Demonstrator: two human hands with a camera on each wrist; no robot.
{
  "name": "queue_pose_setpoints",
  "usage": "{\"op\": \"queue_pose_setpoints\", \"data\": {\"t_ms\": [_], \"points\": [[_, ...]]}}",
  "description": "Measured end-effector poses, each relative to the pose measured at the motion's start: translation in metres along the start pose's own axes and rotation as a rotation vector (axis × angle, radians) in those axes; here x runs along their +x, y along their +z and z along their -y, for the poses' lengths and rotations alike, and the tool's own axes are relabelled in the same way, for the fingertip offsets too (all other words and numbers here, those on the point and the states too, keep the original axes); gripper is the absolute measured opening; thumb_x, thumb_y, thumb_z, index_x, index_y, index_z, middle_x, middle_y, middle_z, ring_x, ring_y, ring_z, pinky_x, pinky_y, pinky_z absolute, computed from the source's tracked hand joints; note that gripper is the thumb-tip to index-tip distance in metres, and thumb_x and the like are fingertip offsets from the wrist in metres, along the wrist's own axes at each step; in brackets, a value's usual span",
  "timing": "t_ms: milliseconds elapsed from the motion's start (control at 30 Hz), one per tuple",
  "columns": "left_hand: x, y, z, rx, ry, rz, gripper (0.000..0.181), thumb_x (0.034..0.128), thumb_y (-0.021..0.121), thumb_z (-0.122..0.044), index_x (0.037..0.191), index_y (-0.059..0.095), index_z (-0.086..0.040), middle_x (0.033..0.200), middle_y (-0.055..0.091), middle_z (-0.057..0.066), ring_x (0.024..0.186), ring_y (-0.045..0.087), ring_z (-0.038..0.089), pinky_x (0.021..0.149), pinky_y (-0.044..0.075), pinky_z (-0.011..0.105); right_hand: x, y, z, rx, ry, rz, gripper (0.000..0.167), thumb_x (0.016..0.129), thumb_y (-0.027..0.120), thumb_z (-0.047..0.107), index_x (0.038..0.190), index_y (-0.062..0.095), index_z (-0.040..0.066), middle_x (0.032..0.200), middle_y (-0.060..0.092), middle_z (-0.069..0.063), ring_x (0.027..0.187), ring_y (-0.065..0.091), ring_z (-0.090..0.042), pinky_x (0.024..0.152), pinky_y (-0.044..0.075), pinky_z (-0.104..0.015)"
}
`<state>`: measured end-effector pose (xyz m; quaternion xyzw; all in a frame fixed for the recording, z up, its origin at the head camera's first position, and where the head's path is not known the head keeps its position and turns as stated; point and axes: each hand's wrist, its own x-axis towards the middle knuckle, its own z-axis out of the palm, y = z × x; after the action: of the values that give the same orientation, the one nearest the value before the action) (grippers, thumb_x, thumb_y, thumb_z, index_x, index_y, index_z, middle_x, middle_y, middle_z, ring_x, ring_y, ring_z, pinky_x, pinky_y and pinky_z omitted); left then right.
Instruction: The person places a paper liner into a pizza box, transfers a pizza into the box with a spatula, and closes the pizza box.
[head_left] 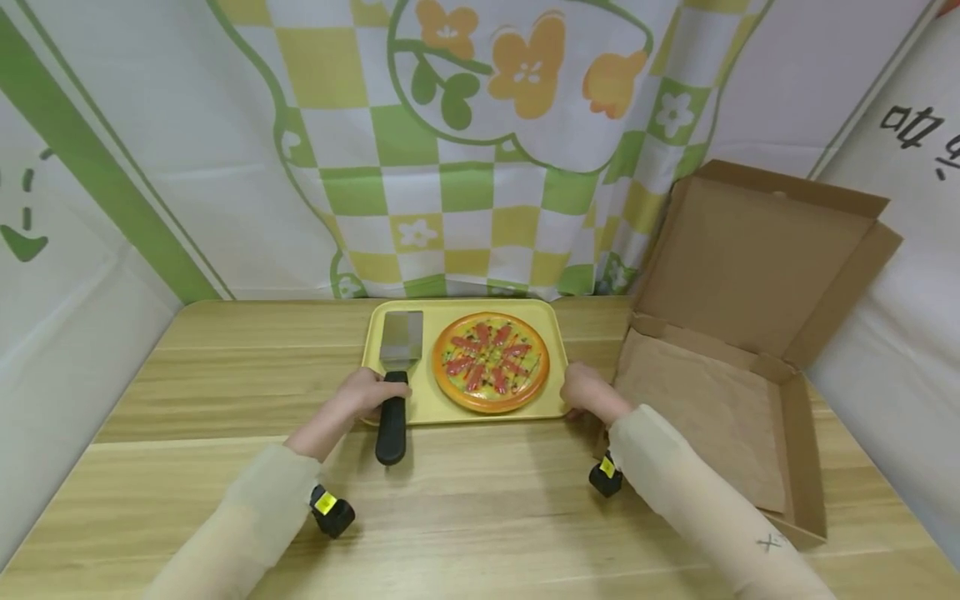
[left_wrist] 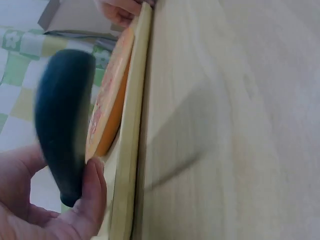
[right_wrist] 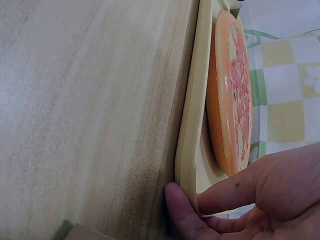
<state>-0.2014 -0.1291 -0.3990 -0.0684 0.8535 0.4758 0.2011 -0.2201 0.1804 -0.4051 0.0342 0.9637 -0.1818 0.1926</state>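
Note:
My left hand [head_left: 366, 392] pinches the black handle of a spatula [head_left: 392, 417] near where it meets the metal blade. The blade lies over the left part of a yellow tray [head_left: 427, 408], while the handle sticks out past its front edge. In the left wrist view the handle rises between thumb and fingers [left_wrist: 92, 185]. My right hand [head_left: 588, 392] grips the tray's front right corner, its thumb and fingers [right_wrist: 230, 192] on either side of the rim [right_wrist: 186, 165]. A round pizza [head_left: 491, 362] with red toppings and an orange crust sits on the tray.
An open cardboard pizza box [head_left: 705, 408] stands right of the tray, lid raised and leaning back, brown paper [head_left: 697, 400] inside. The wooden table [head_left: 480, 517] ends at a checkered curtain [head_left: 465, 217] behind the tray. White cloth walls [head_left: 82, 333] flank the table.

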Motion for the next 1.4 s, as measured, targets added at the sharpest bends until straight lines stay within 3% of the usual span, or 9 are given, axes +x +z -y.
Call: {"op": "queue_pose_setpoints", "data": {"t_ms": [167,233,433,633,833,1067,1200,1400], "points": [[0.001,0.001,0.003,-0.328,0.051,0.142,0.018,0.0848,0.049,-0.006,0.093,0.044,0.01,0.064,0.058,0.005,0.054,0.059,0.009,0.056,0.052,0.022,-0.016,-0.008,0.007,0.014,-0.016,-0.009,0.02,0.081,0.043,-0.008,0.066,0.045,0.005,0.067,0.053,-0.012,0.052,0.063,-0.017,0.042,0.043,-0.017],[0.001,0.001,0.004,-0.361,0.093,0.176,0.017,0.0862,0.044,-0.003,0.096,0.041,0.01,0.065,0.055,0.005,0.054,0.057,0.008,0.055,0.051,0.02,-0.016,-0.008,0.007,0.014,-0.017,-0.009,0.019,0.081,0.043,-0.008,0.066,0.045,0.005,0.067,0.054,-0.012,0.051,0.063,-0.017,0.042,0.042,-0.017],[-0.007,-0.007,-0.003,-0.264,0.195,0.172,0.02,0.088,0.044,-0.003,0.1,0.038,0.011,0.067,0.054,0.006,0.051,0.053,0.006,0.051,0.049,0.019,-0.013,-0.006,0.006,0.013,-0.016,-0.007,0.02,0.08,0.043,-0.008,0.065,0.046,0.004,0.066,0.054,-0.012,0.05,0.062,-0.017,0.041,0.042,-0.017],[-0.015,-0.027,-0.005,-0.154,0.213,0.218,0.023,0.0923,0.047,-0.008,0.101,0.036,0.01,0.066,0.053,0.006,0.049,0.053,0.006,0.05,0.05,0.022,-0.013,-0.006,0.006,0.001,-0.015,-0.011,0.021,0.08,0.043,-0.008,0.064,0.045,0.005,0.065,0.054,-0.012,0.049,0.061,-0.016,0.041,0.041,-0.017],[-0.021,-0.05,-0.001,-0.003,0.231,0.23,0.026,0.0864,0.058,-0.01,0.094,0.04,0.008,0.062,0.054,0.007,0.046,0.054,0.008,0.047,0.049,0.023,-0.014,-0.006,0.006,0.016,-0.021,-0.016,0.023,0.08,0.042,-0.008,0.062,0.044,0.006,0.063,0.053,-0.011,0.048,0.061,-0.016,0.041,0.041,-0.017],[-0.022,-0.067,0.011,0.136,0.257,0.285,0.016,0.0865,0.052,-0.006,0.091,0.042,0.006,0.057,0.053,0.007,0.044,0.051,0.009,0.044,0.049,0.025,-0.014,-0.005,0.006,-0.004,-0.025,-0.033,0.02,0.078,0.042,-0.009,0.064,0.044,0.005,0.065,0.052,-0.012,0.048,0.061,-0.016,0.04,0.043,-0.017],[-0.023,-0.074,0.017,0.184,0.272,0.323,0.02,0.0891,0.051,-0.008,0.095,0.04,0.007,0.057,0.051,0.006,0.042,0.05,0.01,0.044,0.049,0.028,-0.013,-0.004,0.005,-0.012,-0.028,-0.044,0.019,0.077,0.042,-0.008,0.064,0.044,0.005,0.066,0.052,-0.012,0.049,0.061,-0.016,0.041,0.044,-0.017],[-0.024,-0.083,0.019,0.212,0.257,0.372,0.018,0.091,0.047,-0.008,0.098,0.04,0.006,0.057,0.047,0.005,0.042,0.046,0.009,0.04,0.042,0.022,-0.016,-0.004,0.006,-0.023,-0.047,-0.055,0.02,0.077,0.042,-0.008,0.063,0.043,0.007,0.066,0.053,-0.012,0.05,0.062,-0.016,0.041,0.043,-0.016]]}}
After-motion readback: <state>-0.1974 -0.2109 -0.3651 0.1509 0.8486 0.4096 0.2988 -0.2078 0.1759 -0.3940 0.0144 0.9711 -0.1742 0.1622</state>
